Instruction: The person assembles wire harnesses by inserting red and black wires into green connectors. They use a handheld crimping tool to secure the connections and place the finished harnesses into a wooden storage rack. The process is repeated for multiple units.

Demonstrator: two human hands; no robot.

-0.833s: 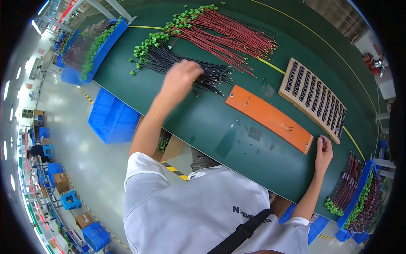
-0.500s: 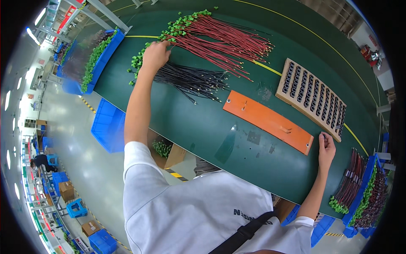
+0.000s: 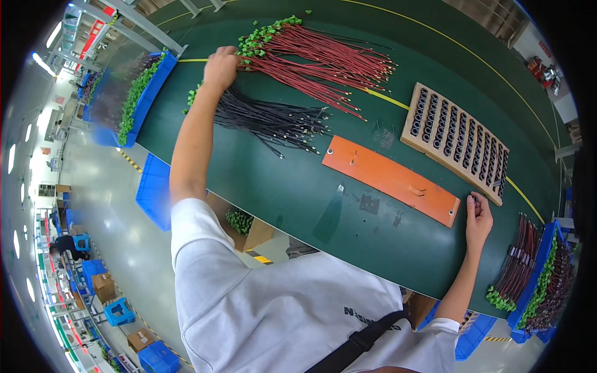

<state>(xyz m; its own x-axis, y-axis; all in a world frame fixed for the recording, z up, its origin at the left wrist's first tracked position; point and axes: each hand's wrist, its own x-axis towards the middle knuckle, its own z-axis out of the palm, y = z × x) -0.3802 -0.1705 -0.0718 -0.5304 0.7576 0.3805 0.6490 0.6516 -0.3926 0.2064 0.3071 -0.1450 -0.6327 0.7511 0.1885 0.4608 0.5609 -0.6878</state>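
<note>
Black wires point(image 3: 270, 119): a loose bundle on the green desk point(image 3: 298, 199), green connectors at its far-left end, just below the red wires point(image 3: 317, 59).
Left hand point(image 3: 221, 67): stretched out to the connector end of the black wires, fingers curled down onto it; what they grip cannot be told.
Right hand point(image 3: 477, 221): resting on the desk beside the orange board point(image 3: 390, 179), fingers pinching a small dark part point(image 3: 474, 198).
Wooden hole rack point(image 3: 455, 142): just beyond the orange board.

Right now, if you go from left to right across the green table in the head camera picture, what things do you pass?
Blue bin → left hand → black wires → orange board → wooden rack with holes → right hand → blue bin of wires.
</note>
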